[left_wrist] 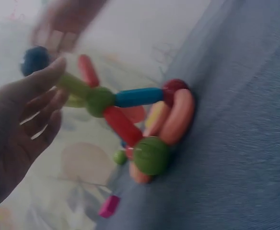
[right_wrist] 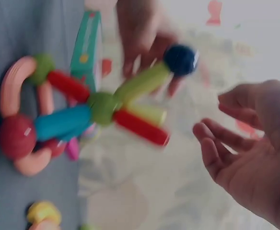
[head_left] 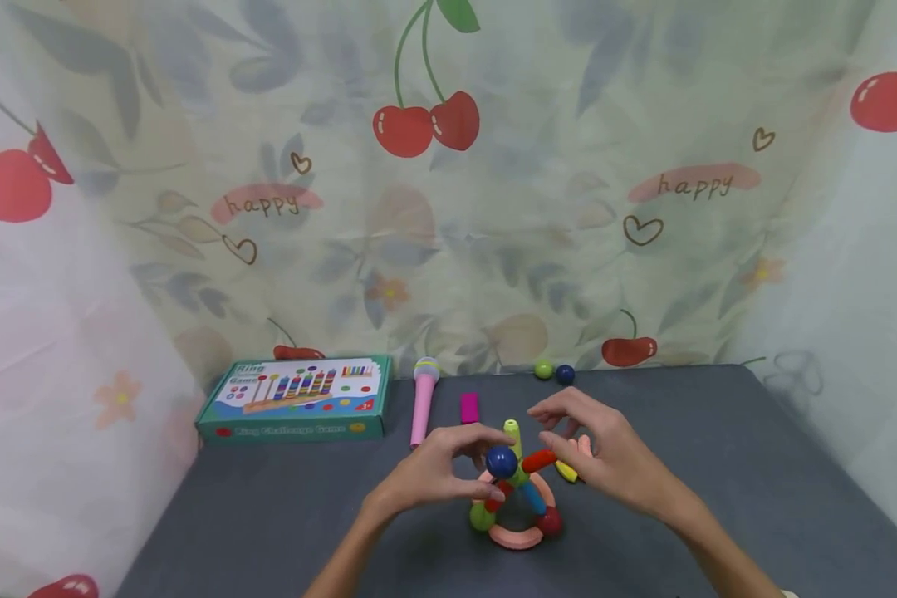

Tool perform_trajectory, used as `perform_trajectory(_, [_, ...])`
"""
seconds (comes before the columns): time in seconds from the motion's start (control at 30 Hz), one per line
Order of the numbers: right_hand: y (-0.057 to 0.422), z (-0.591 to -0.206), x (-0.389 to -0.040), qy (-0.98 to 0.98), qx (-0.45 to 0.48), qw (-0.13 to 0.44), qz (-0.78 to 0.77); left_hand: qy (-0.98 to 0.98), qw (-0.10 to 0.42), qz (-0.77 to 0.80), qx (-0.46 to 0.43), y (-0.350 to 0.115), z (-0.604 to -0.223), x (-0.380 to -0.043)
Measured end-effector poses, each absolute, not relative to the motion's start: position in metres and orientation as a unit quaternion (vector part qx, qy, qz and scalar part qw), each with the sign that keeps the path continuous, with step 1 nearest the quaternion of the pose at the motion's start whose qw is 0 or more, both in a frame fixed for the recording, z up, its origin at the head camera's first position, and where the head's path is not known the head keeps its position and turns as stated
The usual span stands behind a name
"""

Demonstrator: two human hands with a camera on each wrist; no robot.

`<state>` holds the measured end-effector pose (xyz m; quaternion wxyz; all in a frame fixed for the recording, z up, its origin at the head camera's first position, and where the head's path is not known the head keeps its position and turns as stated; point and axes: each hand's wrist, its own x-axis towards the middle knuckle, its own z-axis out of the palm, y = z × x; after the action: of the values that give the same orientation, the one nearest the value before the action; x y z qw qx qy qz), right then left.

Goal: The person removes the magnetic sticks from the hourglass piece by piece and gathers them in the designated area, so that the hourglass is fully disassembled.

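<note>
Two hands, left [head_left: 441,465] and right [head_left: 605,448], flank one rod-and-ball model [head_left: 532,497] standing on the dark table [head_left: 306,515], near centre. Its ring of curved coral pieces [head_left: 516,538] lies beneath, presumably for broad footing; red [right_wrist: 68,85] and blue rods [right_wrist: 63,123] lean inward to a green hub [right_wrist: 105,108], likely sharing load. Blue ball [head_left: 502,462] caps a yellow-green rod [right_wrist: 144,82] on the left, probably making that side top-heavy. Left hand: thumb and fingers apart, loosely curved about the ball, perhaps guarding balance; contact cannot be told. Right hand: fingers slightly bent, thumb apart, pinching nothing, just beside the free red rod [head_left: 540,461]. Both forearms [head_left: 355,540] slant in from the near side. Green box [head_left: 291,399] and pink microphone [head_left: 422,407]: far left.
</note>
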<state>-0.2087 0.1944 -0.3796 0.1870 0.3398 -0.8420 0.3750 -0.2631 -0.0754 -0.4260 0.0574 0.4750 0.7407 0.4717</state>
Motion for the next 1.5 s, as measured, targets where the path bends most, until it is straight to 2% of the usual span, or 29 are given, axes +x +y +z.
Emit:
perform_trajectory(0.17, [0.172, -0.369, -0.201, -0.829, 0.415, 0.117, 0.357, 0.74, -0.016, 0.461, 0.49, -0.068, -0.441, -0.269])
perform_trajectory(0.3, [0.165, -0.368, -0.2, -0.846, 0.414, 0.076, 0.327, 0.741, -0.036, 0.462, 0.487, -0.066, -0.444, -0.27])
perform_trajectory(0.6, [0.164, -0.368, -0.2, -0.877, 0.388, 0.086, 0.271, 0.737, -0.075, 0.44, 0.508, -0.062, -0.444, -0.269])
perform_trajectory(1.03, [0.163, -0.377, -0.206, -0.822, 0.42, 0.087, 0.374, 0.723, -0.126, 0.416, 0.537, -0.06, -0.447, -0.267])
perform_trajectory(1.2, [0.165, -0.373, -0.202, -0.804, 0.41, 0.107, 0.418, 0.714, -0.135, 0.413, 0.549, -0.058, -0.446, -0.266])
perform_trajectory(1.43, [0.173, -0.333, -0.202, -0.779, 0.407, 0.229, 0.419, 0.705, -0.114, 0.438, 0.546, -0.058, -0.446, -0.265])
perform_trajectory(1.5, [0.178, -0.325, -0.207, -0.786, 0.399, 0.238, 0.409, 0.706, -0.107, 0.443, 0.542, -0.058, -0.446, -0.265])
